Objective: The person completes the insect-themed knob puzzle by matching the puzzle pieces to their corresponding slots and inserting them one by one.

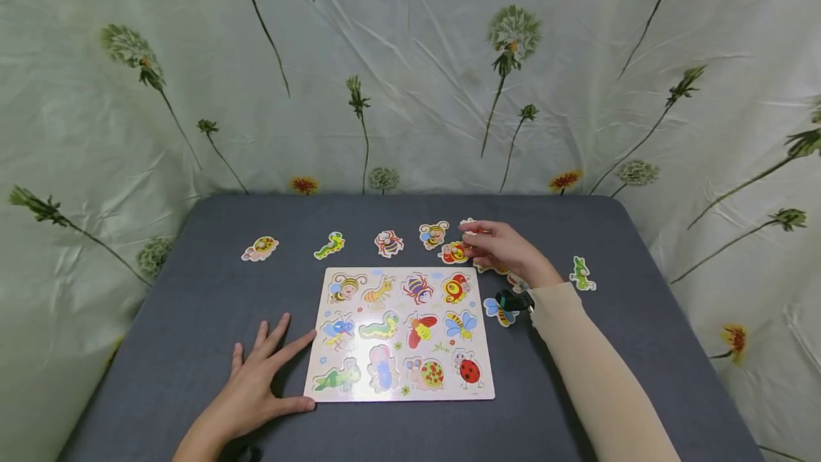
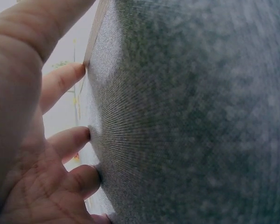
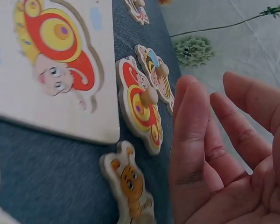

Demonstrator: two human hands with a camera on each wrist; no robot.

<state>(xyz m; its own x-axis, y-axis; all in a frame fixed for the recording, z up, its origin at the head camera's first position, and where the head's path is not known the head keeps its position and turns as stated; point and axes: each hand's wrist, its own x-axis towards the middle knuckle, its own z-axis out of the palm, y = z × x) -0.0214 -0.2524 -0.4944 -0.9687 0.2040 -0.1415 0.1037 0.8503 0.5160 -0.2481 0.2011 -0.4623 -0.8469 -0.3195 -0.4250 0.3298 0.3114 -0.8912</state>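
A white puzzle board with pictured insect recesses lies on the table. My left hand is spread beside it, index fingertip and thumb touching its left edge. My right hand hovers over loose pieces past the board's upper right corner, thumb and fingers apart. In the right wrist view nothing shows between them. Nearest to it are a red butterfly piece with a wooden knob, a bee piece and an orange ant piece. The hand partly hides another piece behind its fingertips.
Along the back lie a snail piece, a caterpillar piece and a spider piece. A blue-winged insect piece lies right of the board, under the right wrist. Farther right is a green grasshopper piece. A flowered curtain hangs behind.
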